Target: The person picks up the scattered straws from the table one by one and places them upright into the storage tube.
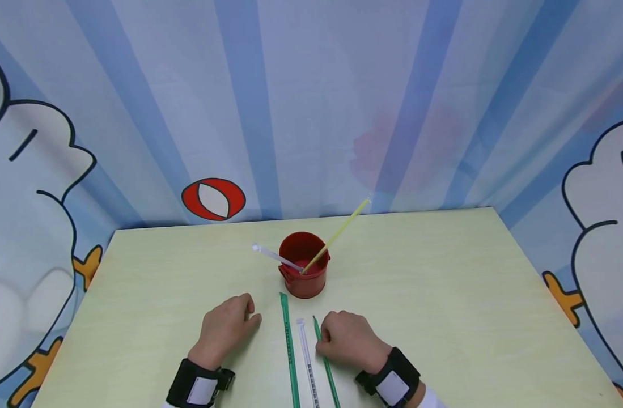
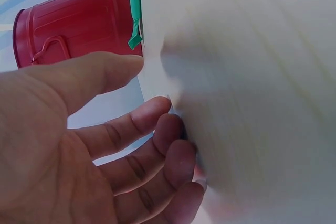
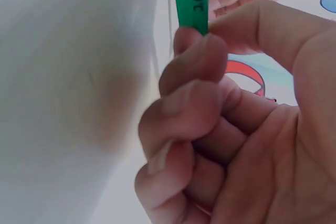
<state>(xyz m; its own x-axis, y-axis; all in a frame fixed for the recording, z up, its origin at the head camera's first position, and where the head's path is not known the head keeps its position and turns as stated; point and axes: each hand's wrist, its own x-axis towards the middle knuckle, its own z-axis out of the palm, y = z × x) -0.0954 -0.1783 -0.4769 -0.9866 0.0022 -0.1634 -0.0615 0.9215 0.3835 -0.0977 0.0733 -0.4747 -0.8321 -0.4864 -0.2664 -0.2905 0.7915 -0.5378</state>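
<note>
My right hand [image 1: 349, 340] pinches a green-wrapped straw [image 1: 329, 375] between thumb and forefinger, its other fingers curled. In the right wrist view the green wrapper [image 3: 191, 1] shows printed lettering above the fingertips. To its left on the table lie a white-wrapped straw [image 1: 308, 362] and a second green-wrapped straw [image 1: 289, 351]. My left hand [image 1: 224, 328] rests on the table left of that straw, holding nothing, with fingers loosely bent. Beyond both hands stands a small red bucket [image 1: 306, 284], with a yellow straw [image 1: 342, 229] and a white-wrapped straw [image 1: 269, 253] leaning out of it.
The pale wooden table [image 1: 444, 283] extends to both sides of the hands. Behind it hangs a blue striped curtain [image 1: 316, 113] with cartoon drawings. Each wrist wears a black band [image 1: 393, 377].
</note>
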